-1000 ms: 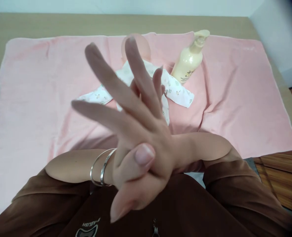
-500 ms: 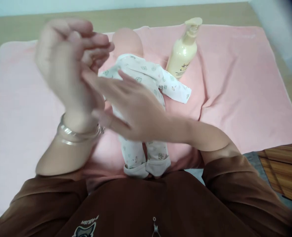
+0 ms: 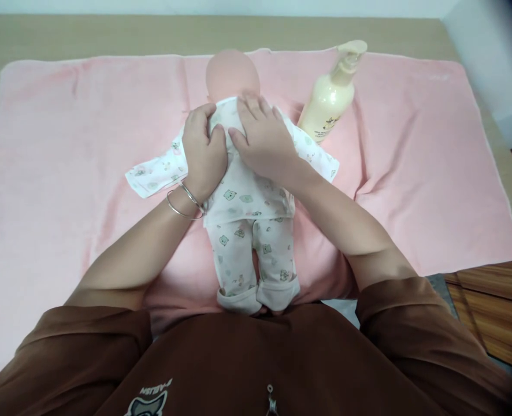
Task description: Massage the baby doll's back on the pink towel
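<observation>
A doll [image 3: 249, 202] in a white patterned top and trousers lies on the pink cloth, its bald head [image 3: 233, 75] at the far end and no face showing. My left hand [image 3: 204, 147] rests on the doll's shoulder at the left, fingers slightly bent and thumb apart; a silver bangle [image 3: 185, 202] circles that wrist. Across the upper part of the top, at the right shoulder, my right hand [image 3: 267, 136] lies flat with its fingers spread. The two thumbs are close together. Under both palms the doll's clothing is hidden.
A cream pump bottle [image 3: 330, 98] leans at the right of the doll, near its sleeve. The pink cloth [image 3: 420, 150] covers much of the wooden table [image 3: 108, 34]. Wood-patterned panels [image 3: 494, 300] show past the right edge.
My hands were raised together above the doll, blurred, with palms near each other. Now they have separated and come down onto its shoulders. The doll's left-side sleeve is now in sight.
</observation>
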A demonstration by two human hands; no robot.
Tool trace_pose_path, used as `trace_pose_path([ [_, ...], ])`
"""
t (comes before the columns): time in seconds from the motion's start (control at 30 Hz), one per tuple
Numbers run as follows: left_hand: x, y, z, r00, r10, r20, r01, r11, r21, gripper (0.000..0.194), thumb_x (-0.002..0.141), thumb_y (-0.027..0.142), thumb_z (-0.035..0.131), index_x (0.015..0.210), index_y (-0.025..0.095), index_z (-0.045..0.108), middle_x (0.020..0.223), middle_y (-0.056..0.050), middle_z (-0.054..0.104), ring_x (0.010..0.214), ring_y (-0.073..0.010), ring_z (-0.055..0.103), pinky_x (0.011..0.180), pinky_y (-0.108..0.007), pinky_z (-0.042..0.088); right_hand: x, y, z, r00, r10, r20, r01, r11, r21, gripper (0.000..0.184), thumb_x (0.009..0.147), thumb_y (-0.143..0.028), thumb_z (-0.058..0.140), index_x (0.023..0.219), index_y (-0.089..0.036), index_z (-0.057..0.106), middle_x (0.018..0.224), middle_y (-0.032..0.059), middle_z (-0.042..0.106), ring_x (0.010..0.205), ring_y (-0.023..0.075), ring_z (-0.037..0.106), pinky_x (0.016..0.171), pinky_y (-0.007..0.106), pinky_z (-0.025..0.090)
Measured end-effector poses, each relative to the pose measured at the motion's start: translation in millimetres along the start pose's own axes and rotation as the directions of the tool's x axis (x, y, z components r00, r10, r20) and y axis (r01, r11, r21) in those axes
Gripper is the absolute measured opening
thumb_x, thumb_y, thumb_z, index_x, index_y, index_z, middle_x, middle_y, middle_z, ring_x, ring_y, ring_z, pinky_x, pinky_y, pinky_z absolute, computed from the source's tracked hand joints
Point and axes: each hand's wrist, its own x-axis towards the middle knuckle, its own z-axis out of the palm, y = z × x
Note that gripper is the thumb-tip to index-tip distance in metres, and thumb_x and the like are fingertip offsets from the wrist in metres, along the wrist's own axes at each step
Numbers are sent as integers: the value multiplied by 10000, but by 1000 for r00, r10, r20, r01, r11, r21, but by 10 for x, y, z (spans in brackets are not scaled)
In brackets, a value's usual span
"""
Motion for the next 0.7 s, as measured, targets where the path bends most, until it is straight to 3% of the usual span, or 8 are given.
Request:
trace_pose_path([
  [0.07,-9,-8,-14,1000,10,-8,-10,1000,0,290,960,54,556,1141,274,498,1231,73,501,1255,-133,329,1227,-305,119,-189,-141,-103,997,71,-1,-71,995,-68,726,1104,-514,253,1566,37,356,1617,221,411,1526,353,367,1278,549,297],
  [0.17,-21,-48,-25,999,-33,29,35,997,-72,253,996,76,537,1150,272,497,1243,86,511,1333,-119,259,1239,-304,46,-413,-333,-204,1000,7,21,-5,995,-101,586,1079,-297,420,1568,21,364,1639,244,361,1545,373,326,1295,549,270],
  [0.23,-16,-85,-23,998,-59,38,62,993,-100,230,1017,77,520,1143,268,495,1239,92,517,1361,-115,221,1240,-308,16,-400,-315,-209,994,-97,59,101,993,-56,552,1074,-244,360,1564,9,382,1660,215,334,1571,359,270,1307,523,245],
  [0.33,15,-140,-23,1000,-8,-12,8,1000,0,191,1005,93,537,1094,261,520,1181,68,538,1286,-140,325,1236,-347,112,-155,-72,-146,971,-216,103,213,976,31,594,1075,-270,174,1572,-17,380,1689,125,304,1587,313,229,1309,466,225],
  [0.43,45,-182,-44,992,123,-22,-116,976,185,149,984,175,600,1095,264,554,1162,22,587,1207,-205,448,1191,-426,256,16,73,-91,992,21,121,-23,1000,13,635,1085,-330,335,1593,49,286,1685,202,279,1583,351,237,1311,496,236],
  [0.5,53,-200,-65,979,201,-10,-190,940,284,115,992,272,614,1102,263,583,1168,-27,621,1180,-260,511,1132,-477,341,-56,-34,-92,988,117,98,-114,993,-33,655,1089,-349,394,1580,74,297,1656,254,317,1566,381,278,1306,519,252],
  [0.63,56,-223,-90,970,240,-34,-208,898,387,197,1029,487,539,1064,308,613,1143,-41,665,1164,-299,584,1062,-507,437,-367,-403,-158,993,-66,103,81,986,-145,597,1043,-213,445,1582,13,323,1678,200,304,1587,358,230,1325,519,202],
  [0.7,63,-232,-94,966,254,-44,-215,888,407,249,1032,526,497,1057,310,618,1135,-43,674,1153,-305,596,1047,-526,458,-372,-404,-194,979,-142,148,159,980,-115,578,1023,-135,413,1580,-5,332,1686,171,302,1594,312,225,1332,491,192],
])
